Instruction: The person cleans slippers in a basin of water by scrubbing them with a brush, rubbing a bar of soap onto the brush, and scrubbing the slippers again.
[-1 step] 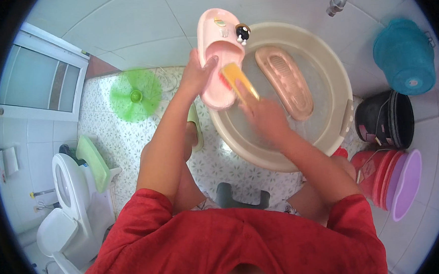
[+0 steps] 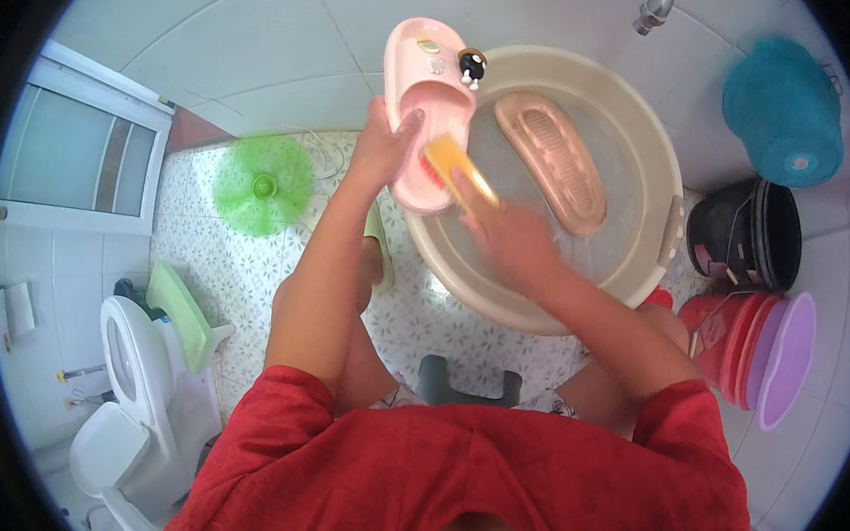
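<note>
A pink slide slipper [image 2: 430, 58] with a black charm on its strap is in my left hand [image 2: 386, 148]. The thumb lies on the footbed and the other fingers are behind it, out of sight. My right hand [image 2: 512, 240], slightly blurred, grips a yellow scrubbing brush [image 2: 460, 170]. Its red bristles touch the heel half of the footbed. Below the slipper, on the right, a round beige basin [image 2: 639, 100] holds cloudy water. The other pink slipper [image 2: 552, 163] lies in it, sole up.
A metal tap [image 2: 659, 3] juts from the wall above the basin. Buckets and basins, among them a teal bucket [image 2: 782, 112], a black bucket [image 2: 750, 234] and a purple basin [image 2: 788, 362], line the right. A green fan [image 2: 264, 185], a grey stool [image 2: 465, 388] and a toilet [image 2: 142, 362] are also around me.
The brush and my right hand have moved slightly down and to the left along the slipper's footbed. My left hand keeps its hold on the slipper.
</note>
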`<state>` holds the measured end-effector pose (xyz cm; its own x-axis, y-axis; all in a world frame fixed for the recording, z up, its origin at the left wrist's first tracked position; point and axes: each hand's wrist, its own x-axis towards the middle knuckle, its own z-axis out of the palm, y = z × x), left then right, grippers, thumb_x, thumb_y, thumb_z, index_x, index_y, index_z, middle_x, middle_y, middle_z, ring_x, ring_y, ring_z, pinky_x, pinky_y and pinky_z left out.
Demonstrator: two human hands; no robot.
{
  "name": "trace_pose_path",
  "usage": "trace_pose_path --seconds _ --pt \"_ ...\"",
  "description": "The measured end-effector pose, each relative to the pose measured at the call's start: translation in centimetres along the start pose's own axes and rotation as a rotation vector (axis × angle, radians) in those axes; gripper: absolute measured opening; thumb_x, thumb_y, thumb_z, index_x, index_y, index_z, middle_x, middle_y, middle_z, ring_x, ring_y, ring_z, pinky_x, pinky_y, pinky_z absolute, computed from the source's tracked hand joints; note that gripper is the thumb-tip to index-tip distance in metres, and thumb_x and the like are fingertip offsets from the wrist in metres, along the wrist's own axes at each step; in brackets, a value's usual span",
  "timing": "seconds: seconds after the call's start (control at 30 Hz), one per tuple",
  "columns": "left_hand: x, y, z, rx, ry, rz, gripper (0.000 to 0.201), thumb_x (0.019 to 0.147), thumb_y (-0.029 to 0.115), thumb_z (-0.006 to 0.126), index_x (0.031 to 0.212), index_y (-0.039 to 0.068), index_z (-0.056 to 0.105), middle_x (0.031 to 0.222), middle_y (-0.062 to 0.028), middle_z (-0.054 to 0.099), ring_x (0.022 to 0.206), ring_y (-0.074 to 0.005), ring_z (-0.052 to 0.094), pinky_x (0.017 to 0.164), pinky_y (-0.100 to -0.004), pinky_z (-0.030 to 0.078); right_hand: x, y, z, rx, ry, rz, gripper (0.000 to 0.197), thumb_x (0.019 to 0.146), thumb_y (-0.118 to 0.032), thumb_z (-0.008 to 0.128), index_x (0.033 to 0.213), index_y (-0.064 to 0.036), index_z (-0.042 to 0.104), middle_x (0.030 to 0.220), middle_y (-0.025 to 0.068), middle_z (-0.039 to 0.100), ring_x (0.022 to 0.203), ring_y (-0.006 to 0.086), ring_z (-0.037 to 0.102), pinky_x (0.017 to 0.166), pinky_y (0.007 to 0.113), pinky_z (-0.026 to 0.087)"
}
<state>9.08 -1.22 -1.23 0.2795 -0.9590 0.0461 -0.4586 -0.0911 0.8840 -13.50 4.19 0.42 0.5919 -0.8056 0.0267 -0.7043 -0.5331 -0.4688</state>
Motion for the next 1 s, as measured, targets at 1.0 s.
trace_pose_path --seconds 1.0 --pt "-0.3 1.3 0.1 0.047 -0.029 -0.049 0.051 0.090 0.043 0.056 0.117 0.001 0.043 0.108 -0.0257 0.061 0.100 -0.0394 0.061 0.086 -0.0424 0.046 2.9 0.6 -1.4 -0.052 0.020 0.129 0.058 0.095 -0.034 0.046 0.148 -0.0300 0.022 0.076 0.0254 0.060 0.070 0.0421 0.060 0.066 0.051 0.047"
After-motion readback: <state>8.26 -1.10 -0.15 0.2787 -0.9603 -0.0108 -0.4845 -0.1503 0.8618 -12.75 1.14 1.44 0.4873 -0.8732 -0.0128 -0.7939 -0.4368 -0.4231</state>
